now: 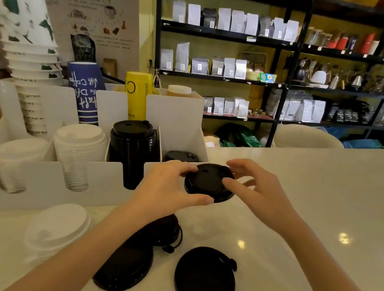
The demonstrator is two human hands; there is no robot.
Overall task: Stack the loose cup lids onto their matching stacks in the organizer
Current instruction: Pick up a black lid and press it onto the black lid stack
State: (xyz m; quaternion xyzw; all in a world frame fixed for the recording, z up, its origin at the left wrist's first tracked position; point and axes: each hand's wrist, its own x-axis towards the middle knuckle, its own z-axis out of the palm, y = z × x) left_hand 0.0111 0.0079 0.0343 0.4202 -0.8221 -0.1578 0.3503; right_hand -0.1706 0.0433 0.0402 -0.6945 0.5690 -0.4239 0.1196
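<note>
My left hand (167, 186) grips a black lid (208, 181) by its rim, held just in front of the white organizer (38, 179), near its right end. My right hand (256, 190) hovers at the lid's right side, fingers spread, thumb touching its top. The organizer holds two white lid stacks (79, 143), a tall black lid stack (133, 144) and a low black lid stack (180, 156) in the rightmost compartment. Loose on the counter lie a white lid pile (59, 227), a black lid (205, 279) and more black lids (128, 263) partly under my left forearm.
Paper cup stacks, a blue cup (84, 92) and a yellow cup (137, 95) stand in the organizer's back compartments. The white counter (327, 203) stretches to the right. Dark shelves (282, 84) with bags and kettles line the far wall.
</note>
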